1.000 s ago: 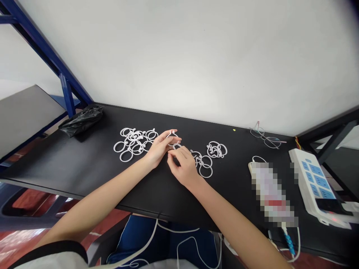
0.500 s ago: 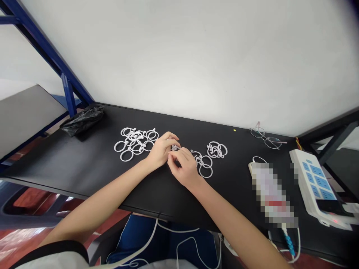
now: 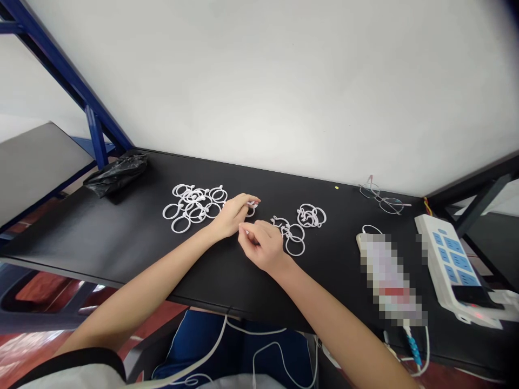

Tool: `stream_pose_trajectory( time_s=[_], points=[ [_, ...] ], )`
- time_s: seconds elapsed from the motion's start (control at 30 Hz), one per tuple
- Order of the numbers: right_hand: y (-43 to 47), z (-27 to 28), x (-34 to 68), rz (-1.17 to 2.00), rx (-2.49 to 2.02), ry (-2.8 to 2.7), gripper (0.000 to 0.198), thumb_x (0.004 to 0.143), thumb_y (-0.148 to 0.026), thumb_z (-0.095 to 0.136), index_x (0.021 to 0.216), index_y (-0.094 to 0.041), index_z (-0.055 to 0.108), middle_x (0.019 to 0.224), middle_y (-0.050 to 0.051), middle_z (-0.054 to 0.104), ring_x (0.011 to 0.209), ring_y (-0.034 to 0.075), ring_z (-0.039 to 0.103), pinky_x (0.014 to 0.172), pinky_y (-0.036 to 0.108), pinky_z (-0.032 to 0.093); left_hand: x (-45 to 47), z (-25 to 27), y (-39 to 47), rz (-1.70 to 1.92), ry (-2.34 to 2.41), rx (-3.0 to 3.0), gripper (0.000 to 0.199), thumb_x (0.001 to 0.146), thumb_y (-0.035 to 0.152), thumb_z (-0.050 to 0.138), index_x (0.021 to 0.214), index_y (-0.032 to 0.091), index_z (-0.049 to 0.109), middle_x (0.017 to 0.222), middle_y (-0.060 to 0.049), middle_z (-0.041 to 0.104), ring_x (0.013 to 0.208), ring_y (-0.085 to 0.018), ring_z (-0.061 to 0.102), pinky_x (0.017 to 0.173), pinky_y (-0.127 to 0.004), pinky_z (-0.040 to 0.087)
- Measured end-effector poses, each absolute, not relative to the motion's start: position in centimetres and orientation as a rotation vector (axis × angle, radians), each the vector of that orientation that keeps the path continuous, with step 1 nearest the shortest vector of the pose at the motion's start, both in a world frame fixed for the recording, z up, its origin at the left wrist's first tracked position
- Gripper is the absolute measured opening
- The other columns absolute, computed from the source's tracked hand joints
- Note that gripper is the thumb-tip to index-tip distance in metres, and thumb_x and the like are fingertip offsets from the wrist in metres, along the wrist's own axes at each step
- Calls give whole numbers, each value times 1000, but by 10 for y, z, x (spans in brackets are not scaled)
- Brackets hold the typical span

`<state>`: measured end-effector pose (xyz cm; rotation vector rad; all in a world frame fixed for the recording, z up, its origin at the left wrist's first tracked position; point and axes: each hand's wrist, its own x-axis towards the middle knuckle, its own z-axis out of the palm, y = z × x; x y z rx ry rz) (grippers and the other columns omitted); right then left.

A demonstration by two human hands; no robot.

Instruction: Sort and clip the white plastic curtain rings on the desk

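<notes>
My left hand (image 3: 233, 216) is closed on a white curtain ring (image 3: 251, 212), part of which shows beyond the fingertips. Just to its right and nearer to me, my right hand (image 3: 263, 244) is pinched shut; what its fingertips hold, if anything, is too small to name. A loose heap of white curtain rings with small eyelets (image 3: 180, 224) lies left of my left hand. Beyond my right hand rest several more white rings (image 3: 295, 247), partly hidden by its knuckles. A tight cluster of white rings (image 3: 318, 215) sits farther right.
The black table (image 3: 141, 227) meets a pale wall. A crumpled black plastic bag (image 3: 117, 174) lies at the far left. On the right are eyeglasses (image 3: 379, 197), a blurred phone (image 3: 391, 281) on a cable and a white power strip (image 3: 450, 259). White cables hang over my lap.
My hands, close together before, have drawn slightly apart. My right hand has shifted a little down and left, and the ring in my left hand now shows more clearly.
</notes>
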<state>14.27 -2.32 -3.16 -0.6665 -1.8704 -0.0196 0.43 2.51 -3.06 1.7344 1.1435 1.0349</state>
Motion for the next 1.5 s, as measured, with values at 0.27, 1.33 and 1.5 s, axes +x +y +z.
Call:
stream_pose_trajectory(
  time_s=[0.27,1.33,1.5],
  points=[
    [-24,-33,139,29,-643,-1881,12,88,-10,54,87,-19,62,48,-8,52,42,8,48,48,22,42,10,-22,19,911,978,1320,42,89,37,56,129,23,55,129,-10,59,123,-27,53,102,-42,42],
    [-17,-31,144,143,-712,-1715,23,88,-6,52,104,-21,59,106,9,68,100,20,65,86,39,56,17,-7,15,1105,951,1067,38,87,49,58,67,17,50,49,7,34,38,-5,32,37,-18,35],
    [-16,-31,145,161,-776,-1659,22,88,-10,58,107,-21,59,101,9,67,95,19,66,82,37,57,16,-5,15,1138,931,1063,41,86,49,60,64,16,49,48,7,32,39,-5,31,35,-17,37]
  ],
)
